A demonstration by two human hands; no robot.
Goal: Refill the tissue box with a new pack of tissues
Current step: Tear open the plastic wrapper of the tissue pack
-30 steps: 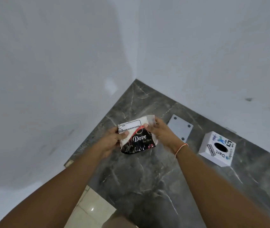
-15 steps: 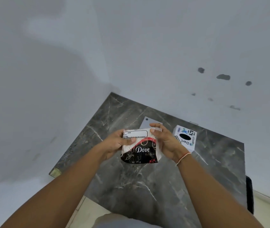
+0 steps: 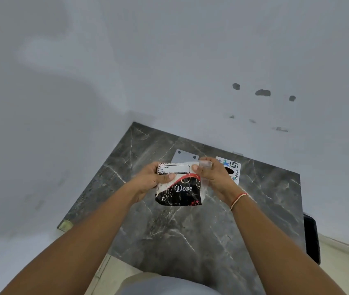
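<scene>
I hold a black, red and white tissue pack (image 3: 178, 188) marked "Dove" above the dark marble table (image 3: 201, 231). My left hand (image 3: 148, 179) grips its upper left edge with the thumb on the white label. At the upper right corner my right hand (image 3: 214, 177) pinches the clear wrapper. Behind my right hand stands the white tissue box (image 3: 234, 169) with coloured print, its dark oval opening mostly hidden.
A flat grey plate with holes (image 3: 183, 155) lies on the table behind the pack, next to the box. White walls meet in a corner at the table's far side. A black object (image 3: 312, 239) stands at the table's right edge. Light floor tiles show at the lower left.
The view has swung so the table corner and box sit closer to centre. My hands have kept the pack, and my right hand now covers part of the box.
</scene>
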